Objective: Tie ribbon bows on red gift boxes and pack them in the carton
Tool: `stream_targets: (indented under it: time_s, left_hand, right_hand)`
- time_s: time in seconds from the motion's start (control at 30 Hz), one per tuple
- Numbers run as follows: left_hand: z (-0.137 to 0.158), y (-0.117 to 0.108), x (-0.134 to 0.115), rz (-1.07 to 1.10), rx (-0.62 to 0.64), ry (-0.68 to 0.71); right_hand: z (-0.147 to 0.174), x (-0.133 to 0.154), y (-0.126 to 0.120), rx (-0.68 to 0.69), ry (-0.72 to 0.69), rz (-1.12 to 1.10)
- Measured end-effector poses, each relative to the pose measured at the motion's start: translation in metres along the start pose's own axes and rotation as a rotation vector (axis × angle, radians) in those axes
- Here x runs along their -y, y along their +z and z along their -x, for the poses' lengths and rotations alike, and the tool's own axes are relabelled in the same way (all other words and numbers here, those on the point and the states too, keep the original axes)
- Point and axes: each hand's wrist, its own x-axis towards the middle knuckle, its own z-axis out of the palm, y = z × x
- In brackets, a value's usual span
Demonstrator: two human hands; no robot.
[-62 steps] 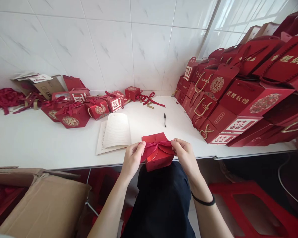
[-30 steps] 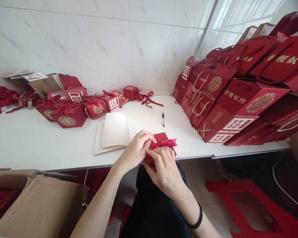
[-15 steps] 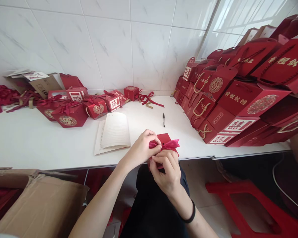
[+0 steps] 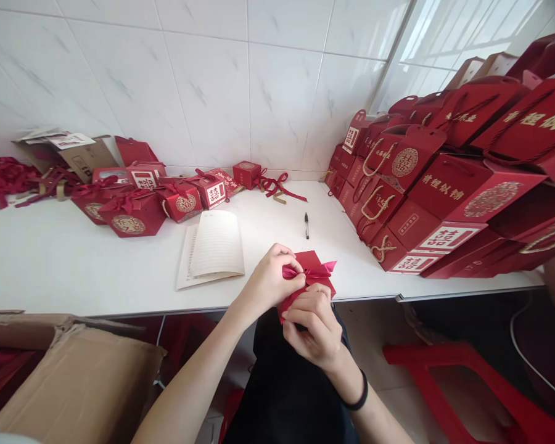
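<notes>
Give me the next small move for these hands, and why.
Probably have the left hand ease the ribbon outward on its own side: the ribbon's other end juts flared over the red box, while this side is pinched in that hand. The right hand, at the box's near side, could steady it.

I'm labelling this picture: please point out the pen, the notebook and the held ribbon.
Pen (image 4: 306,226): head view, mid-barrel.
Notebook (image 4: 216,248): head view, upper page.
Held ribbon (image 4: 324,270): head view, right-hand end, beyond the fingers (image 4: 298,283).

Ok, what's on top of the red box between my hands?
A ribbon lies across the red box, pinched by your left hand. Your right hand hides what is beneath it.
</notes>
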Motion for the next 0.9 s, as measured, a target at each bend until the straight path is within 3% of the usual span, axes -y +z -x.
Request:
stream_targets:
  time_s: [0.17, 0.23, 0.33, 0.4, 0.5, 0.57, 0.67, 0.9]
  left_hand:
    - [0.0, -0.001, 0.004, -0.009, 0.009, 0.02]
    - [0.001, -0.002, 0.003, -0.018, 0.026, 0.019]
    - [0.002, -0.003, 0.001, -0.034, 0.055, 0.011]
    - [0.002, -0.003, -0.001, -0.041, 0.058, 0.008]
    - [0.002, -0.003, -0.002, -0.049, 0.051, 0.02]
    - [0.003, -0.003, -0.002, -0.052, 0.048, 0.034]
    - [0.003, -0.003, -0.002, -0.052, 0.055, 0.04]
    - [0.004, -0.003, -0.002, -0.076, 0.057, 0.052]
  right_hand:
    - [0.004, 0.004, -0.013, 0.074, -0.005, -0.071]
    - [0.005, -0.001, -0.024, -0.035, 0.1, -0.111]
    - [0.001, -0.023, -0.042, -0.181, 0.583, -0.032]
    - [-0.004, -0.042, -0.049, -0.062, 0.932, 0.0]
    - [-0.012, -0.066, -0.052, 0.21, 1.197, -0.194]
    - [-0.015, -0.072, -0.05, 0.259, 1.285, -0.426]
    - [-0.018, -0.073, -0.045, 0.165, 1.343, -0.668]
    - [-0.018, -0.086, -0.032, -0.005, 1.381, -0.754]
